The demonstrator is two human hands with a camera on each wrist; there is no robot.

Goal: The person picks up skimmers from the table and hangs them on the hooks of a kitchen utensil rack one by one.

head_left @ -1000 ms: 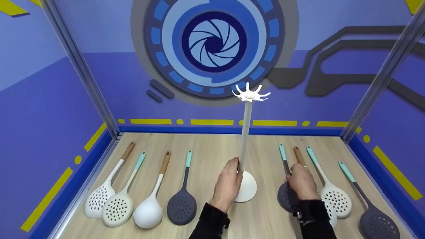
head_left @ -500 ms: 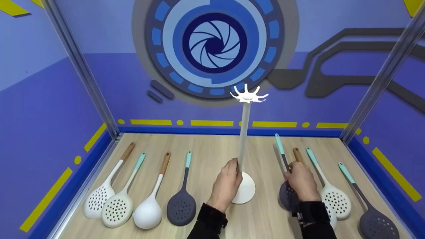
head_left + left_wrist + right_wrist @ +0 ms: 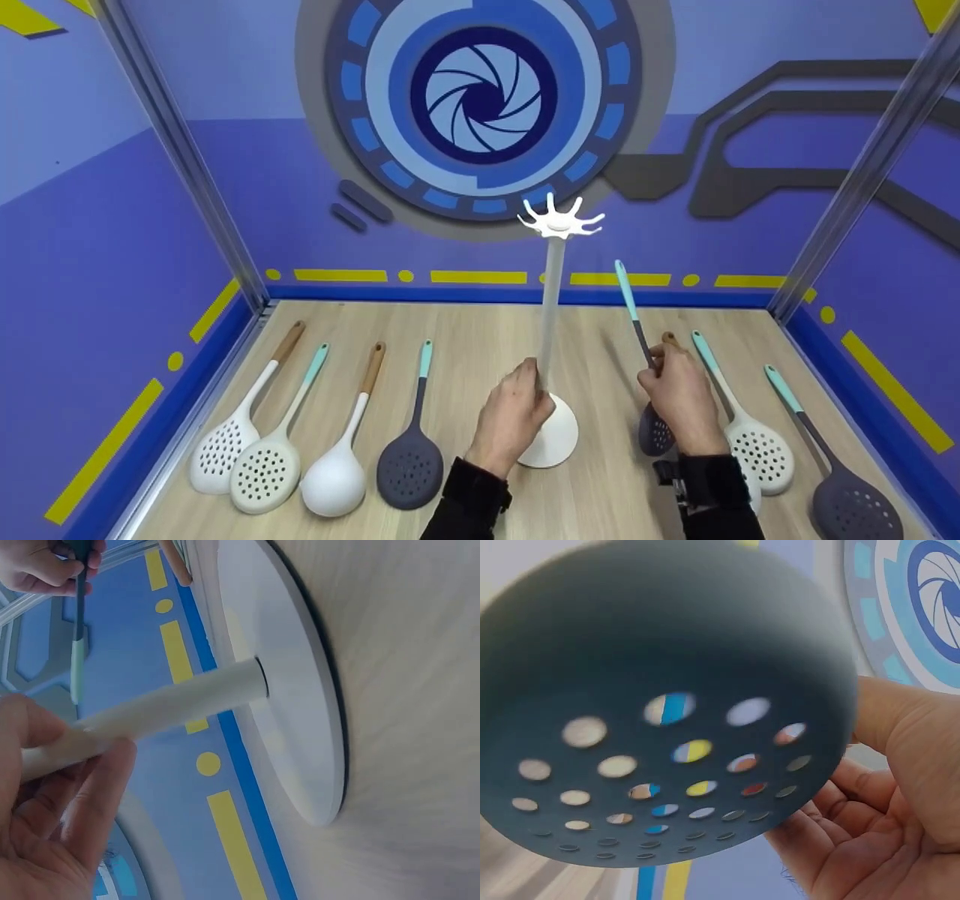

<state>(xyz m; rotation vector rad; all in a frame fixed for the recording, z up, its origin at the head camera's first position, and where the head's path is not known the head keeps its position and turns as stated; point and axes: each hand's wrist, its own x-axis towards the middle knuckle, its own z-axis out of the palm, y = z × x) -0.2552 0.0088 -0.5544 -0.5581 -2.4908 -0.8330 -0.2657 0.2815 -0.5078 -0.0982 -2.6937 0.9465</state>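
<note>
My left hand (image 3: 511, 415) grips the post of a white utensil stand (image 3: 550, 322) just above its round base, thumb and fingers around it in the left wrist view. Several curved hooks ring the top of the stand, and nothing hangs on them. To the right, my right hand (image 3: 681, 394) pinches the dark grey shaft of a slotted skimmer (image 3: 625, 291). Its mint handle end points up and away from me. The perforated head (image 3: 667, 727) fills much of the right wrist view, and in the head view my hand partly covers it.
At left lie a white skimmer (image 3: 225, 454), a cream skimmer (image 3: 266, 472), a white ladle (image 3: 334, 480) and a dark grey skimmer (image 3: 410, 465). At right are another cream skimmer (image 3: 763, 454), a dark one (image 3: 856, 506) and a partly hidden wooden-handled utensil (image 3: 670, 340). Printed walls enclose the table.
My right hand has lifted the skimmer's handle end, tilting it more upright, and drawn its head up from the table. The stand has shifted slightly toward me in my left hand.
</note>
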